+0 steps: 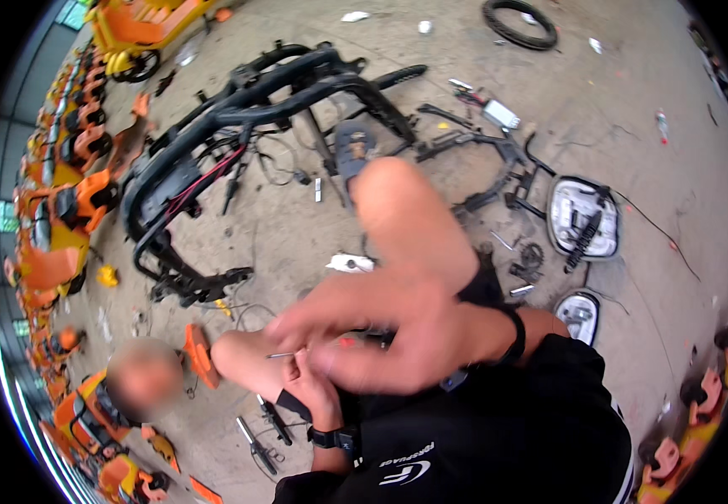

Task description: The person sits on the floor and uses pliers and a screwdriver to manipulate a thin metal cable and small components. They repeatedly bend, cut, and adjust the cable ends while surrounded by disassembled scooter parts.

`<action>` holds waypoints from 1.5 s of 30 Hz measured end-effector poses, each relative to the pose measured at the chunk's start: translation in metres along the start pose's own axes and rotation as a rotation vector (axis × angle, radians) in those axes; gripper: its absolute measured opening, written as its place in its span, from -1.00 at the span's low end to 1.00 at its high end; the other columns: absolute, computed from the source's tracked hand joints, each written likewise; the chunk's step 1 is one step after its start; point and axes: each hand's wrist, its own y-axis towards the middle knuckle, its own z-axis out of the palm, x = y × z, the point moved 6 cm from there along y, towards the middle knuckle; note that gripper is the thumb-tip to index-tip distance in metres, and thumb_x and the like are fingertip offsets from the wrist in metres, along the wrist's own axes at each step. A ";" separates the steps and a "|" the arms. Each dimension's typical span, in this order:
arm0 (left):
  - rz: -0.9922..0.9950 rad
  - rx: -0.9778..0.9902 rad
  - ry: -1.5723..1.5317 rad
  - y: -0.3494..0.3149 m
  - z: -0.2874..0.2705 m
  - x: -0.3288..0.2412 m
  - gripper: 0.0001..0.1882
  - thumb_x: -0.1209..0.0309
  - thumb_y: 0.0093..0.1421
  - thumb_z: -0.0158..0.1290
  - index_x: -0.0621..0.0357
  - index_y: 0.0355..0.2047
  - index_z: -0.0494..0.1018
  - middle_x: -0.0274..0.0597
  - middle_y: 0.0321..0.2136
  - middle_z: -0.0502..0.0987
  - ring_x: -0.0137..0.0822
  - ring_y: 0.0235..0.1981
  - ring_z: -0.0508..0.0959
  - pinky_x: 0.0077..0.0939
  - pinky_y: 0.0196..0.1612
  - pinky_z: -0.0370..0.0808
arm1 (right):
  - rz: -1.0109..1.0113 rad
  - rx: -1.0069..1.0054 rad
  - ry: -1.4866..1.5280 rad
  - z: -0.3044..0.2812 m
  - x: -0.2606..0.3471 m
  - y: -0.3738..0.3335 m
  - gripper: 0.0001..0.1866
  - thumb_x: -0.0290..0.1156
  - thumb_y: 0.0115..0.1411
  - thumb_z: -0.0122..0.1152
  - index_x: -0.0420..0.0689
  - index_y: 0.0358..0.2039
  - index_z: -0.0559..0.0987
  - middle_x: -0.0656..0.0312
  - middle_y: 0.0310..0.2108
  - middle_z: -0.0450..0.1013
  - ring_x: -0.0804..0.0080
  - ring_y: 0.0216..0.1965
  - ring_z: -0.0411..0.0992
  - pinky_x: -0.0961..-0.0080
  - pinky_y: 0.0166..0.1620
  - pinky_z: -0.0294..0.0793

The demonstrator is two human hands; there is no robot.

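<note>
My left hand (312, 391), with a black watch on its wrist, is low in front of my body. Its fingers are pinched on a thin metal pin (281, 355) that points left; the pin's other end is hidden in the fingers. Closer to the camera, my right hand (402, 328) passes above it, partly smeared by motion. Its fingers stretch left with the thumb apart, and nothing shows between them. A black band circles the right wrist. Beyond my knees, a large black scooter frame (242, 105) with loose wiring lies on the concrete floor.
A smaller black metal frame (498, 155), a white-lined shell (582, 218) and gears (532, 256) lie to the right. Two shock absorbers (255, 445) lie lower left. A tyre (519, 23) is at the far end. Orange ride-on vehicles (53, 269) line the left side, near another person (146, 378).
</note>
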 end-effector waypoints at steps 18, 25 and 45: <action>-0.006 -0.101 0.140 -0.012 0.002 0.003 -0.72 0.31 0.35 -0.17 0.33 -0.17 0.31 -0.01 -0.20 0.47 -0.19 -0.15 0.51 -0.30 -0.06 0.47 | 1.559 -0.611 -1.138 -0.323 -0.230 -0.521 -0.73 -0.28 0.03 0.08 -0.17 -0.35 0.61 -0.08 -0.37 0.51 -0.02 -0.29 0.48 0.22 -0.19 0.48; -0.041 0.002 0.171 -0.015 0.011 0.007 -0.74 0.31 0.35 -0.19 0.29 -0.17 0.28 -0.01 -0.23 0.47 -0.18 -0.17 0.51 -0.30 -0.09 0.48 | 1.423 -0.912 -1.003 -0.307 -0.275 -0.509 -0.75 -0.24 0.00 0.15 -0.08 -0.35 0.63 0.00 -0.34 0.53 0.00 -0.23 0.48 0.19 -0.13 0.46; 0.060 0.033 0.331 -0.024 0.049 -0.019 -0.83 0.42 0.34 -0.18 0.33 -0.24 0.27 -0.01 -0.34 0.45 -0.16 -0.27 0.54 -0.34 -0.16 0.53 | 1.041 -1.564 0.244 -0.311 -0.282 -0.457 -0.82 -0.32 0.07 0.13 -0.17 -0.41 0.47 0.24 -0.49 0.46 0.52 -0.56 0.31 0.55 -0.49 0.31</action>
